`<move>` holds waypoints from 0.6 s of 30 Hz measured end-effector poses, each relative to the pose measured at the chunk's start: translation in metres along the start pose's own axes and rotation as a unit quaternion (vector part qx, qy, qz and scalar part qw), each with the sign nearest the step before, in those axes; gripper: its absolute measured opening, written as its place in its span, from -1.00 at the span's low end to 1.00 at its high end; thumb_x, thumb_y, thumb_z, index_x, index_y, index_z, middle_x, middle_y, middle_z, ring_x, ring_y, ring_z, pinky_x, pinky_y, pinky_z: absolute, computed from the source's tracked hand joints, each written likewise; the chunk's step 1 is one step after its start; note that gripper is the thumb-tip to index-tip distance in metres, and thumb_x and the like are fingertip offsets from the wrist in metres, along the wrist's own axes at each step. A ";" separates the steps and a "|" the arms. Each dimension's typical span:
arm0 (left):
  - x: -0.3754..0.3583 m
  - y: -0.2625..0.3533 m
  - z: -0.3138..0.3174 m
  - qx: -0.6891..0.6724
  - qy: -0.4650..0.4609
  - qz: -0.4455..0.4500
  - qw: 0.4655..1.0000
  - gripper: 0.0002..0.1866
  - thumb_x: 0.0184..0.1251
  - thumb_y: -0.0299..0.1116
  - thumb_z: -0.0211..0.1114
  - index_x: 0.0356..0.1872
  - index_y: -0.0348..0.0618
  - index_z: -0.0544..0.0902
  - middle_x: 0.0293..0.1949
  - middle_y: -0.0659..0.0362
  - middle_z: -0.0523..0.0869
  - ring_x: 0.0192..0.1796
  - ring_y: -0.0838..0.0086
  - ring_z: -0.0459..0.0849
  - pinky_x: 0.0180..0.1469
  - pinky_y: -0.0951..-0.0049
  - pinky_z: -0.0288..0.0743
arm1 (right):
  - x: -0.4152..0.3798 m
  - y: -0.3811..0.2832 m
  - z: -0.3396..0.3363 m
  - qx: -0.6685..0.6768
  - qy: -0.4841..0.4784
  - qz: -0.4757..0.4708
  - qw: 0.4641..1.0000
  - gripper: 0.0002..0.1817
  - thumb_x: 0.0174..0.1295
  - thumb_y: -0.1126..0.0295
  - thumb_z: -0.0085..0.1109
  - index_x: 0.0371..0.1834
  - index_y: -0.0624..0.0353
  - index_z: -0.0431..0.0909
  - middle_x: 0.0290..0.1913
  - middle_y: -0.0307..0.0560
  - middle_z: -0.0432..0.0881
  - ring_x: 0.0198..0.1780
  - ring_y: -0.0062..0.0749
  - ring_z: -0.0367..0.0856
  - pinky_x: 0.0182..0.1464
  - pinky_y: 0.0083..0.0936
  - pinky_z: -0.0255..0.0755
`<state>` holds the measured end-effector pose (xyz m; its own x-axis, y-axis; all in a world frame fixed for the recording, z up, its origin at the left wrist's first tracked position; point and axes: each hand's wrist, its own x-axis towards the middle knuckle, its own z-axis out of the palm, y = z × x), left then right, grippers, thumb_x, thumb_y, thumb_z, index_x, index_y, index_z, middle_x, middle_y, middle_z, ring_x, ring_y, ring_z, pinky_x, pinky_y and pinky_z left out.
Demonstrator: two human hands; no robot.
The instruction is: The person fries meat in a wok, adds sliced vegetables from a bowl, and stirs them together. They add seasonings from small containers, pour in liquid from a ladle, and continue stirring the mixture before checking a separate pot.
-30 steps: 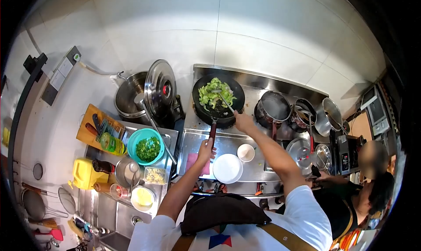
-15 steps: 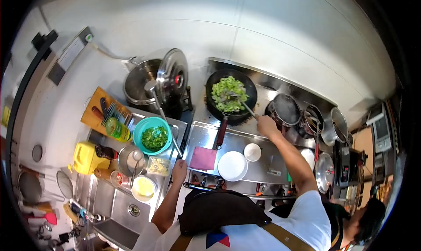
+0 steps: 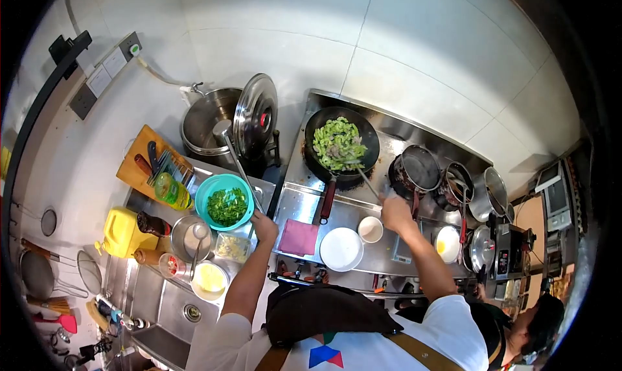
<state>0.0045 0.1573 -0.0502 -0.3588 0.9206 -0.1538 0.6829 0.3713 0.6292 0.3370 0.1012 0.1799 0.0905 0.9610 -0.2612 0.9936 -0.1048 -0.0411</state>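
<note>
My right hand (image 3: 396,214) is closed round the handle of a metal spatula (image 3: 369,182), whose blade lies among chopped green vegetables (image 3: 335,141) and greyish pieces in a black wok (image 3: 370,126). The wok's dark red handle (image 3: 328,201) points towards me, untouched. At the left, my left hand (image 3: 264,228) is closed at the lower end of a long-handled ladle (image 3: 241,166). The ladle's bowl rests at the rim of a steel stockpot (image 3: 194,134). Close to that hand is a turquoise bowl (image 3: 202,206) of chopped greens (image 3: 227,206).
A pot lid (image 3: 256,115) leans upright beside the stockpot. A white plate (image 3: 341,249), small bowl (image 3: 370,229) and purple cloth (image 3: 299,237) lie before me. Several saucepans stand right, near a bowl with a yolk (image 3: 446,244). Another person (image 3: 512,335) is at far right.
My right hand has come down towards me, drawing the spatula to the wok's near side. My left hand has moved up a little at the ladle's handle. A lid at the right has shifted.
</note>
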 end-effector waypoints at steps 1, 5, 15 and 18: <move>0.006 -0.001 0.014 -0.024 -0.022 -0.015 0.999 -0.40 0.04 -0.53 0.20 0.15 -0.41 0.21 0.07 -0.33 0.34 0.10 -0.12 0.44 0.11 0.08 0.40 | 0.002 -0.005 0.006 -0.008 -0.001 -0.002 1.000 -0.60 0.07 0.52 0.00 0.04 0.23 0.46 -0.30 0.27 0.63 -0.22 0.14 0.63 -0.13 -0.05 0.49; 0.030 0.029 0.025 -0.354 -0.092 -0.112 0.924 -0.64 0.07 -0.56 0.04 -0.06 -0.41 0.28 -0.43 -0.11 0.50 -0.49 0.19 0.60 -0.47 0.27 0.50 | 0.046 0.007 0.047 0.043 0.027 0.010 0.999 -0.66 0.07 0.46 0.08 -0.04 0.23 0.51 -0.31 0.25 0.63 -0.21 0.13 0.62 -0.14 -0.04 0.48; 0.167 0.067 -0.085 -0.525 -0.039 -0.164 0.834 -0.82 0.24 -0.47 0.04 -0.57 -0.15 0.33 -0.73 0.19 0.30 -0.74 0.48 0.26 -0.76 0.44 0.11 | -0.010 -0.003 0.023 0.347 -0.018 0.108 0.931 -0.48 0.11 0.41 0.15 0.20 0.20 0.42 -0.20 0.38 0.60 -0.09 0.04 0.63 -0.01 -0.29 0.42; 0.231 0.051 -0.093 -0.504 -0.129 -0.188 0.833 -0.83 0.20 -0.53 0.02 -0.58 -0.12 0.32 -0.71 0.21 0.29 -0.73 0.53 0.22 -0.74 0.53 0.07 | -0.002 0.004 0.059 0.371 0.031 0.100 0.923 -0.48 0.14 0.41 0.13 0.23 0.18 0.39 -0.32 0.28 0.64 -0.30 -0.12 0.67 -0.16 -0.33 0.46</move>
<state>-0.1029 0.3780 0.0174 -0.1885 0.8057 -0.5615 -0.3740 0.4698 0.7996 0.3371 0.0834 0.1230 0.2928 0.9141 -0.2804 0.6403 -0.4052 -0.6525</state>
